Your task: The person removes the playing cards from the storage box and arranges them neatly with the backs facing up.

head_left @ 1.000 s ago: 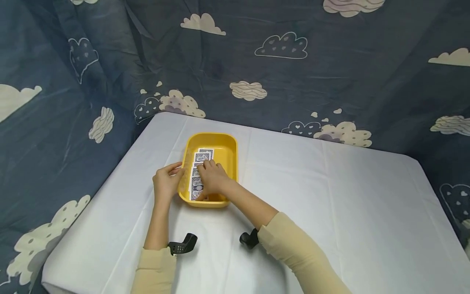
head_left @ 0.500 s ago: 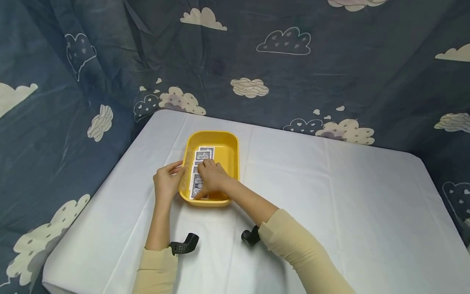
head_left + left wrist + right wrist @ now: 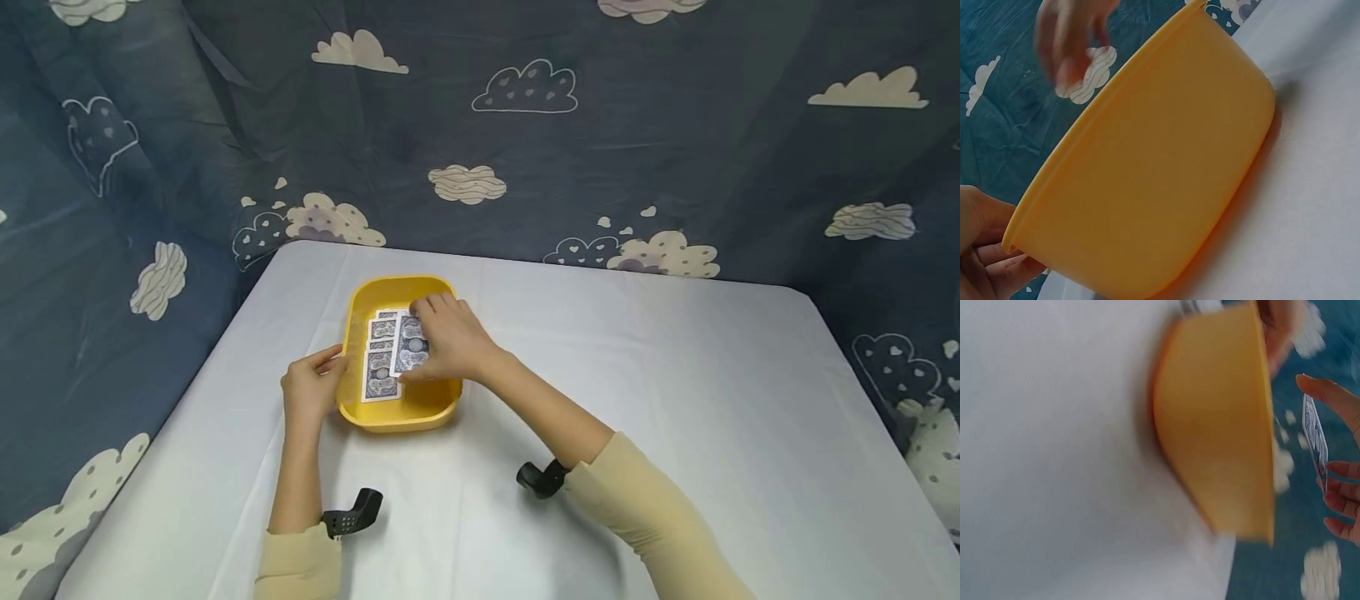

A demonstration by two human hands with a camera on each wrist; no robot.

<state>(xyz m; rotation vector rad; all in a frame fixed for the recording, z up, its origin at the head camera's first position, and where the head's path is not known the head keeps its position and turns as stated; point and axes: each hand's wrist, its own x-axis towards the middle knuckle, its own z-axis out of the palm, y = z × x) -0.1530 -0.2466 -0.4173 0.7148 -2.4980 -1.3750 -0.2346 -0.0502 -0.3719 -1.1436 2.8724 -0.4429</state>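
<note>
A yellow plastic tub [image 3: 401, 421] stands on the table, with several blue-backed playing cards [image 3: 381, 375] lying overlapped along its left side. My right hand [image 3: 452, 337] holds a playing card [image 3: 408, 350] above the tub. In the right wrist view that card [image 3: 1315, 437] is gripped by its ends between thumb [image 3: 1329, 397] and fingers, higher than the rim. At the tub's left edge, my left hand [image 3: 311, 392] pinches the rim. The left wrist view shows its fingers [image 3: 1013, 272] around the rim, while the tub wall hides the cards.
A white cloth covers the table [image 3: 637, 417], which meets a dark blue cloud-print curtain [image 3: 540, 167] at the back and left. A black wrist camera [image 3: 356, 512] sits on the left forearm and another black camera [image 3: 542, 479] on the right.
My right hand has lifted a playing card off the row and moved it up and to the right. The left hand stays at the rim. The head view has shifted slightly.
</note>
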